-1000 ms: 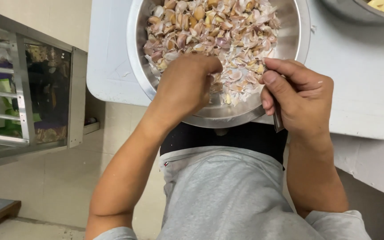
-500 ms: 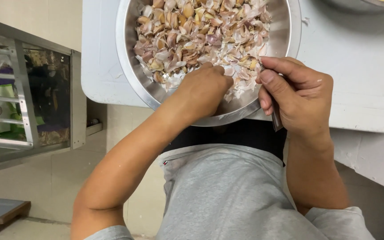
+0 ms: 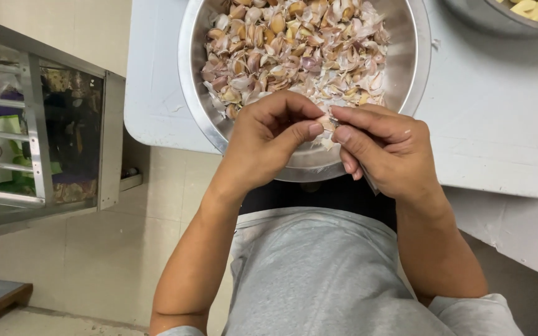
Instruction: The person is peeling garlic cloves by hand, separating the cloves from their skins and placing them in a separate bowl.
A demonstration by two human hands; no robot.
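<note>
Two hands meet over the near rim of the wide round steel bowl (image 3: 413,68), and that is what has changed: a second ago our left hand (image 3: 268,144) was reaching among the cloves while the right waited at the rim; now the left has drawn back with one small papery garlic clove (image 3: 327,123) pinched between thumb and fingertips. Our right hand (image 3: 386,152) has closed in on the same clove from the other side, fingers curled together, with what looks like a thin dark blade or handle tucked under the palm; we cannot tell exactly what it is. So we judge that the picking is over and the peeling of this clove is in hand, right above the bowl's near edge. The bowl overhangs the rounded corner of the white tabletop (image 3: 499,124), close to our grey shirt (image 3: 319,274), so room toward us is tight and loose skins could drop past the rim to the tiled floor (image 3: 101,249). Further in, the heap of unpeeled cloves and skins (image 3: 294,50) fills the bowl. Bare tabletop lies to the right; beyond it a second steel bowl of peeled yellow cloves (image 3: 530,9) sits at the far edge. A glass-fronted metal cabinet (image 3: 38,130) stands at left, well apart.
</note>
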